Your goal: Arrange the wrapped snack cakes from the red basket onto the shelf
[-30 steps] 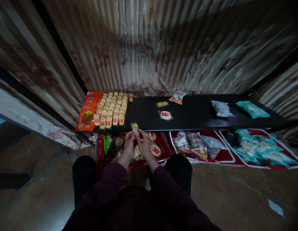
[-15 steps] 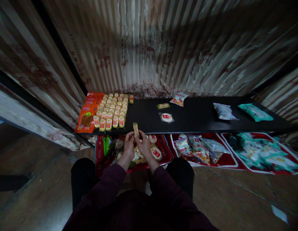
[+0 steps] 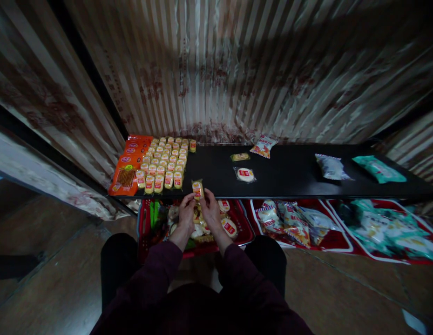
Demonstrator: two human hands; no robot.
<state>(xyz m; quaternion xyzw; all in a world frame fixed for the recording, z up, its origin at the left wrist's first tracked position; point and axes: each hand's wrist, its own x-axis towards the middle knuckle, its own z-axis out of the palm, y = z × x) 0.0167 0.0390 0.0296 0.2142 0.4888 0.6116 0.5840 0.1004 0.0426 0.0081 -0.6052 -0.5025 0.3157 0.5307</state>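
Observation:
A small yellow wrapped snack cake [image 3: 197, 189] stands upright between my hands, its red-and-white label facing me. My left hand [image 3: 186, 215] pinches its lower left side, and my right hand [image 3: 211, 211] grips its lower right side. Both are closed on it, above a red basket [image 3: 249, 223] of mixed packaged snacks. Beyond and to the left, several rows of matching snack cakes [image 3: 164, 163] stand on the black shelf [image 3: 213, 179]. Beside those rows lie orange snack packets [image 3: 127, 167].
On the shelf lie a flat yellow packet [image 3: 240, 157], a round white wrapped cake [image 3: 245, 175], a red-and-white bag [image 3: 264, 146], a pale bag [image 3: 331, 167] and a green bag [image 3: 379, 169]. Red baskets of bagged snacks [image 3: 296, 228] stand below on the right. A striped curtain [image 3: 216, 70] hangs behind.
The snack cake has turned from its narrow edge to its labelled face between my hands. My right hand's fingers have shifted along its side. The view has moved slightly.

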